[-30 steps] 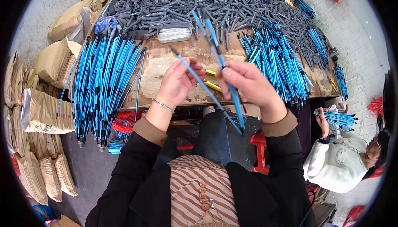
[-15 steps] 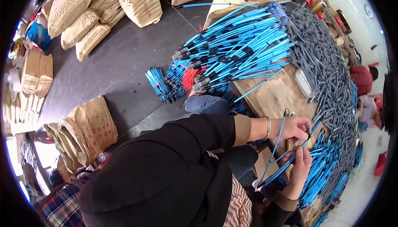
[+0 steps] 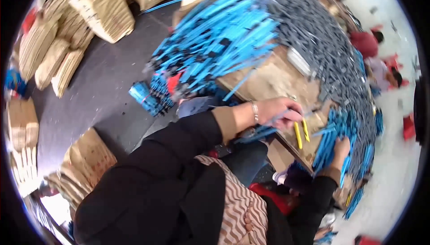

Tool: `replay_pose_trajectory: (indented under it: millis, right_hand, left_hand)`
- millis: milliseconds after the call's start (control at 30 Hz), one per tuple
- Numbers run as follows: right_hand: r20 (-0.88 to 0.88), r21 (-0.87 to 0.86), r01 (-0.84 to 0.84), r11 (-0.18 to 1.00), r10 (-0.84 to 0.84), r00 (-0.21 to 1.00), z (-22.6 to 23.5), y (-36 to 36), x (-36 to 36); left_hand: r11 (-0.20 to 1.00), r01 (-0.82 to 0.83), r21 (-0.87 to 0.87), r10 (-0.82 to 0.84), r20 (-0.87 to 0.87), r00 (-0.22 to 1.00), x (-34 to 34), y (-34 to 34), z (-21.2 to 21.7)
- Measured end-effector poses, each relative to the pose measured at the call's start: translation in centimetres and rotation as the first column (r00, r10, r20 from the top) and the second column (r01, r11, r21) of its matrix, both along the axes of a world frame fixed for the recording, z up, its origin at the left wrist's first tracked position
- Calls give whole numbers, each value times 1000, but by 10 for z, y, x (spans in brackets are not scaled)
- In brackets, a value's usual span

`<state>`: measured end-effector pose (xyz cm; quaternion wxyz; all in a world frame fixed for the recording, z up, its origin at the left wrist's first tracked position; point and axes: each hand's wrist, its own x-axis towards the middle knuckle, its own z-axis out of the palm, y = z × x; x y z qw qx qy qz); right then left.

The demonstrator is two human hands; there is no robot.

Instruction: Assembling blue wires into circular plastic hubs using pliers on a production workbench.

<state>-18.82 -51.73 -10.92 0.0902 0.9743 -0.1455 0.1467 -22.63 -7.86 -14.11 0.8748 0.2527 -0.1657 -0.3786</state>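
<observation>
At the bench edge: hands have parted since half a second ago.
Left hand (image 3: 278, 113) pinches thin blue rods (image 3: 262, 131); right hand (image 3: 339, 150), at 4 o'clock, presses the blue rod pile (image 3: 333, 140), fingers buried, spread unclear.

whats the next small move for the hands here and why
Probably draw the right hand back toward the left hand with a few blue rods. The right hand rests on the blue rod pile at the bench edge, while the left already has a grip on some blue rods beside two yellow pieces.
</observation>
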Motion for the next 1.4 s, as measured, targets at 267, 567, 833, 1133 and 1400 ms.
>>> replay_pose_trajectory:
  millis: [267, 567, 833, 1133, 1400]
  right_hand:
    - [442, 493, -385, 780, 156, 883, 95, 155, -40]
    - [215, 814, -499, 298, 644, 735, 69, 240, -120]
    - [290, 658, -654, 374, 675, 678, 34, 234, -120]
    - [74, 122, 109, 987, -118, 990, 20, 63, -23]
    - [-123, 320, 46, 946, -6, 992, 19, 77, -13]
  left_hand:
    - [994, -82, 72, 84, -28, 996, 15, 9, -10]
    - [988, -138, -64, 128, -146, 981, 2, -11, 17]
    - [958, -279, -67, 281, 19, 960, -7, -24, 29]
    - [948, 241, -206, -227, 89, 970, -5, 7, 7]
    - [986, -128, 109, 125, 31, 992, 1, 8, -9]
